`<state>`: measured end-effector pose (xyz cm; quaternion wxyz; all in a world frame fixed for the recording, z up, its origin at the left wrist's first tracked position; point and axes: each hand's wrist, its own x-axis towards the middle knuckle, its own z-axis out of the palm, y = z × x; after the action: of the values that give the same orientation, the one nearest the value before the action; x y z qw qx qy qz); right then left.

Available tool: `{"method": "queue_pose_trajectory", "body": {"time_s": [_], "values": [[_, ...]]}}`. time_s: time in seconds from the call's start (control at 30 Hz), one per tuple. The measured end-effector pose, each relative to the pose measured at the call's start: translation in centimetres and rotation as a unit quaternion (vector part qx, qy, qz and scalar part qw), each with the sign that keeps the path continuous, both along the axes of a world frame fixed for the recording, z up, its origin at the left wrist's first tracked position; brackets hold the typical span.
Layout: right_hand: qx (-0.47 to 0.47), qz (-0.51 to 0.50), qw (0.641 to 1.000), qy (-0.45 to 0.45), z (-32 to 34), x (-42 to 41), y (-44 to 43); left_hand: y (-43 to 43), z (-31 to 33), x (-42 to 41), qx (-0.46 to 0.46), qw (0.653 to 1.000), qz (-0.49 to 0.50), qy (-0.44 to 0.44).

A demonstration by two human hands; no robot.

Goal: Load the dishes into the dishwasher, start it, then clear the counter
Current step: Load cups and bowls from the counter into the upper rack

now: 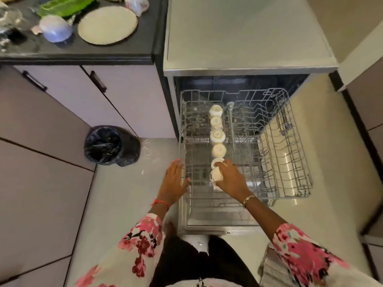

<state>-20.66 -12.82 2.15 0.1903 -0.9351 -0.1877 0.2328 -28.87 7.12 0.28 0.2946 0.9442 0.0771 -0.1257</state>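
Observation:
The dishwasher [248, 59] stands open with its wire upper rack [290, 162] pulled out. A row of several cream cups [217, 136] sits upside down along the rack's middle. My right hand [231, 177] grips another cream cup [216, 176] at the near end of that row. My left hand [176, 179] rests with straight fingers on the rack's left rim. On the dark counter [83, 52] at the top left lie a cream plate [107, 24], an overturned bluish bowl [55, 27] and clear glassware [9, 19].
A black bin with a liner [110, 145] stands on the floor left of the dishwasher. Cabinet doors with dark handles [98, 81] run under the counter. A green leafy item [66, 6] and another plate's edge lie at the counter's back. Pale floor lies to the right.

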Motion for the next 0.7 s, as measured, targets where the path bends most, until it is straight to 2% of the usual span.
{"method": "queue_pose_trajectory", "body": {"time_s": [0.13,0.33,0.47,0.7], "values": [[0.000,0.030,1.000,0.005,-1.6,2.6,0.8,0.4,-1.0,1.2,0.021,1.000,0.019,0.007],[-0.049,0.092,0.994,-0.009,-4.8,6.9,3.9,1.8,-3.1,5.2,0.035,0.999,0.029,0.022],[-0.073,0.125,0.989,-0.017,-7.1,10.5,7.6,2.8,-4.9,8.3,0.044,0.998,0.048,-0.006],[-0.141,0.237,0.959,-0.060,-10.7,13.9,12.3,3.7,-7.8,9.8,0.053,0.997,0.034,-0.036]]}}
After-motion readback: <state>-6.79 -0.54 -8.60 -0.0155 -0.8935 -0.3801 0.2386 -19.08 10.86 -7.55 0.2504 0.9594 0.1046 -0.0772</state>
